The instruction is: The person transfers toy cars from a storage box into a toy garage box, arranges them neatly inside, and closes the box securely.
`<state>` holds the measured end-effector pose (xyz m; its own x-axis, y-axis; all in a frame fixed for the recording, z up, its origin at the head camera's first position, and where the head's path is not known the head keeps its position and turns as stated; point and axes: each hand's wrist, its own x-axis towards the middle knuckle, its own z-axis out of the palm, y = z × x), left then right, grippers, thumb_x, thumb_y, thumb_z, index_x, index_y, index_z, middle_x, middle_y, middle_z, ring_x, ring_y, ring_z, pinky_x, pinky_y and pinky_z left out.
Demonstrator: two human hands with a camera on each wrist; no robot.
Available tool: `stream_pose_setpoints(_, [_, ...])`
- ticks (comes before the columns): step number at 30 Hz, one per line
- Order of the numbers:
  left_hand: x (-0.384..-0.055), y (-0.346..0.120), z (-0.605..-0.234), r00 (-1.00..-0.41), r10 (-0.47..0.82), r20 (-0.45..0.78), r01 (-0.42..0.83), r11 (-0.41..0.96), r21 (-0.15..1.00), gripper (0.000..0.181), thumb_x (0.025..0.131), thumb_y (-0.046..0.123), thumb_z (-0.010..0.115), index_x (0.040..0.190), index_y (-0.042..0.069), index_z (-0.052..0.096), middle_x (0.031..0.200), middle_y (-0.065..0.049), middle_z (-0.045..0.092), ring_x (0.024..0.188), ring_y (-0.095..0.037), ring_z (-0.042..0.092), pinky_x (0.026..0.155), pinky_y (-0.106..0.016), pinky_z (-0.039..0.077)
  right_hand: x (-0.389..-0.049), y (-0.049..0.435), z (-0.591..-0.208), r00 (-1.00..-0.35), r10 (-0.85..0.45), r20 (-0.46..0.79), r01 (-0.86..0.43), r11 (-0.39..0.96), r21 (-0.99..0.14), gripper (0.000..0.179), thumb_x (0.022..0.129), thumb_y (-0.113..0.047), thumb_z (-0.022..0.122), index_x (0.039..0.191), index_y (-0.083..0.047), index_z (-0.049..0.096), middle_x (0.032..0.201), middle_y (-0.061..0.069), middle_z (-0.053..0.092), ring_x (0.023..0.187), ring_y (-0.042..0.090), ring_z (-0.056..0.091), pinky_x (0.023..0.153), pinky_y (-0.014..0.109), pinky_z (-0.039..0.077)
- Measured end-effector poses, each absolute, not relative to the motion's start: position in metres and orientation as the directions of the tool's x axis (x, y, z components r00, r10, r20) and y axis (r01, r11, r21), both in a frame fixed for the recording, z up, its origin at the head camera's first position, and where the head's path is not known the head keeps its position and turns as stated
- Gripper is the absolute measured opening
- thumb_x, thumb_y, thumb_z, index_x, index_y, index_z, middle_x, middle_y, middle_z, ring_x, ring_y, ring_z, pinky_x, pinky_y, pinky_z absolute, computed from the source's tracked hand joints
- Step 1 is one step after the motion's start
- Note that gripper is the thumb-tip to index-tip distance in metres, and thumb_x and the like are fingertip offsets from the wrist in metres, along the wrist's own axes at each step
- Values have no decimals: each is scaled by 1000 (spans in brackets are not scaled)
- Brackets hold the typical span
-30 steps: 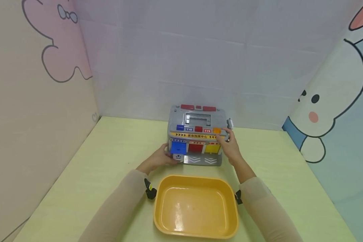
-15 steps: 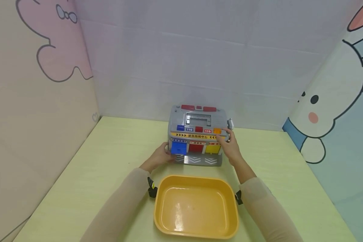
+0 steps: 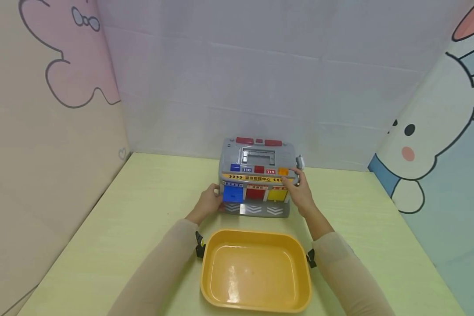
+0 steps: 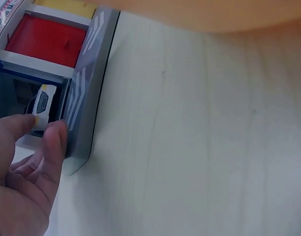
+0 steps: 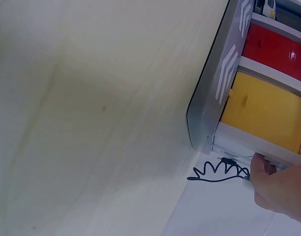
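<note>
A grey toy rescue station [image 3: 254,175] with blue, red and yellow garage doors stands on the table. Its blue door [image 3: 233,194] is raised. Inside that bay sits a small white toy car [image 4: 45,103], tilted in the left wrist view and hidden in the head view. My left hand [image 3: 208,202] is at the bay's left side, pinching the car's near end between two fingertips. My right hand [image 3: 302,195] grips the station's right end, thumb on the front edge and fingers by the orange light. The red door [image 4: 47,42] and yellow door [image 5: 263,110] are down.
A yellow tray [image 3: 256,307] lies between my forearms, in front of the station. A white part [image 3: 300,161] sticks out at the station's right side, and a dark coiled cord [image 5: 219,169] hangs there. Cloth-covered walls [image 3: 221,79] stand behind and on both sides.
The toy car, on the ramp before the blue bay a second ago, is now inside the bay. My left hand has moved slightly forward with it. The right hand stays in place.
</note>
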<state>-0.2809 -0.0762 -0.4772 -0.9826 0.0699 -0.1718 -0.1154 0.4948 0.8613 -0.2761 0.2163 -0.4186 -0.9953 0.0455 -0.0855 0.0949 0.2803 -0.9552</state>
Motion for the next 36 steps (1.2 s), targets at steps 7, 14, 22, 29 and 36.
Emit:
stream_pose_setpoints(7, [-278, -80, -474, -986, 76, -150, -92, 502, 860, 39, 99, 16, 55, 134, 1, 44, 87, -10, 66, 69, -19, 65, 67, -31, 55, -277, 217, -419, -996, 34, -82, 88, 271, -959, 63, 99, -38, 56, 150, -17, 26, 110, 13, 38, 93, 23, 41, 78, 34, 36])
stream_pose_setpoints(14, [-273, -83, -471, -987, 74, -144, -89, 492, 866, 40, 97, 16, 58, 132, 1, 46, 84, -8, 66, 69, -18, 63, 68, -30, 55, -276, 218, -418, -995, 29, -93, 97, 268, -958, 63, 99, -39, 55, 151, -18, 25, 112, 12, 37, 94, 23, 40, 78, 34, 36])
stream_pose_setpoints(22, [-264, -90, -459, -998, 35, -51, -29, 467, 884, 33, 97, 15, 58, 127, 3, 52, 86, -9, 67, 69, -19, 64, 64, -31, 56, -276, 217, -417, -995, 34, -96, 102, 276, -956, 63, 99, -39, 55, 151, -18, 25, 111, 12, 37, 96, 24, 40, 78, 35, 35])
stream_pose_setpoints(29, [-259, -91, -439, -999, -21, 43, 29, 434, 900, 29, 98, 19, 57, 122, 3, 56, 103, -12, 64, 83, -22, 66, 73, -33, 57, -278, 217, -418, -995, 33, -90, 95, 282, -955, 63, 99, -39, 56, 151, -18, 25, 110, 12, 37, 96, 24, 40, 79, 35, 35])
stream_pose_setpoints(36, [-256, -86, -418, -992, -5, 123, 104, 496, 862, 30, 96, 17, 59, 123, 4, 55, 116, -14, 56, 103, -25, 56, 85, -37, 53, -278, 216, -418, -995, 36, -93, 99, 276, -956, 63, 99, -38, 56, 150, -18, 26, 110, 12, 36, 98, 25, 38, 79, 36, 34])
